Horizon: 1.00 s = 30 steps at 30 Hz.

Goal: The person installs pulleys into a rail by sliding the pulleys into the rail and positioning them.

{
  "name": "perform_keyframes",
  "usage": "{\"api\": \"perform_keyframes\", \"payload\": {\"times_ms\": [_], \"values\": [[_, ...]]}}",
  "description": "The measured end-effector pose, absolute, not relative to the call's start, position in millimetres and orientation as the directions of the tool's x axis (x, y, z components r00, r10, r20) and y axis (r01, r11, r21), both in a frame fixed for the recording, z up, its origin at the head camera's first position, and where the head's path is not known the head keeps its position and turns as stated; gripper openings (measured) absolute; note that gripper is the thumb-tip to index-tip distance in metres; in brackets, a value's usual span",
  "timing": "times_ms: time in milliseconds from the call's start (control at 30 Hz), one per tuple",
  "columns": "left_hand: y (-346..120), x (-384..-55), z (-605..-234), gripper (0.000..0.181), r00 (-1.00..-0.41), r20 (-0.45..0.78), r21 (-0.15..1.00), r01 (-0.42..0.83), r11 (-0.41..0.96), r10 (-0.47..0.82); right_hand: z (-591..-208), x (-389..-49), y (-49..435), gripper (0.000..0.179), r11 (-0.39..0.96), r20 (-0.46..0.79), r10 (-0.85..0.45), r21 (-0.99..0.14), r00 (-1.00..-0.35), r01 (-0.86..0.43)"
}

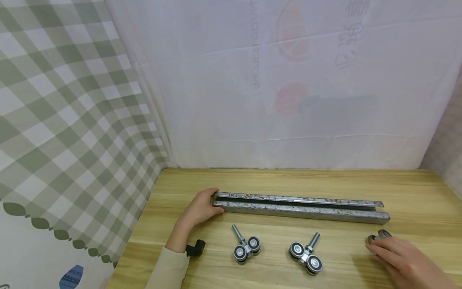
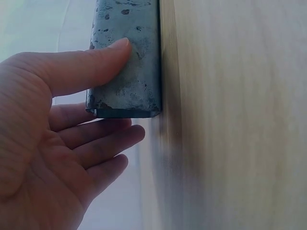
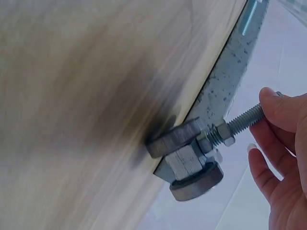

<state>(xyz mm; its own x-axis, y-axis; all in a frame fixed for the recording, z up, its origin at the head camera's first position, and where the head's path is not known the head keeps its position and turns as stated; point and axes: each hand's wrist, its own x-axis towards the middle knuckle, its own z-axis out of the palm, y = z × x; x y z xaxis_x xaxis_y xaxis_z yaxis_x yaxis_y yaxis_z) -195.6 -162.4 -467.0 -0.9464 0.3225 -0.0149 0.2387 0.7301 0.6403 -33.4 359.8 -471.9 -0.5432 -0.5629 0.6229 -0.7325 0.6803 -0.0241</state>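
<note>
Head view: the left hand [image 1: 200, 208], partly open, grips a long, grey, rust-flecked metal channel [image 1: 299, 209] by its left end on the pale wooden desk [image 1: 415, 188]; near the other end, the right hand [image 1: 406, 257] pinches a steel twin-wheeled roller [image 3: 184, 163] by its threaded stem [image 3: 247, 119]. On the white cloth [image 1: 202, 100] behind, faint reversed lettering [image 1: 255, 44] resembles "SUMMER ORAN".
</note>
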Motion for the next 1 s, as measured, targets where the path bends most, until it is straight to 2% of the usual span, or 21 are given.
{"api": "perform_keyframes", "payload": {"times_ms": [367,633,1000], "values": [[-160,-195,-466,0.07,-0.944,0.008,0.63,0.26,0.732,0.329,-462,-27,370,0.074,0.792,0.619,-0.428,-0.094,-0.658,-0.603],[-157,-196,-466,0.068,-0.938,0.026,0.633,0.283,0.721,0.346,-457,-33,380,0.08,0.8,0.687,-0.384,-0.086,-0.617,-0.593],[-157,-196,-466,0.066,-0.93,0.042,0.62,0.31,0.721,0.364,-455,-36,393,0.083,0.835,0.684,-0.28,-0.173,-0.674,-0.523]]}}
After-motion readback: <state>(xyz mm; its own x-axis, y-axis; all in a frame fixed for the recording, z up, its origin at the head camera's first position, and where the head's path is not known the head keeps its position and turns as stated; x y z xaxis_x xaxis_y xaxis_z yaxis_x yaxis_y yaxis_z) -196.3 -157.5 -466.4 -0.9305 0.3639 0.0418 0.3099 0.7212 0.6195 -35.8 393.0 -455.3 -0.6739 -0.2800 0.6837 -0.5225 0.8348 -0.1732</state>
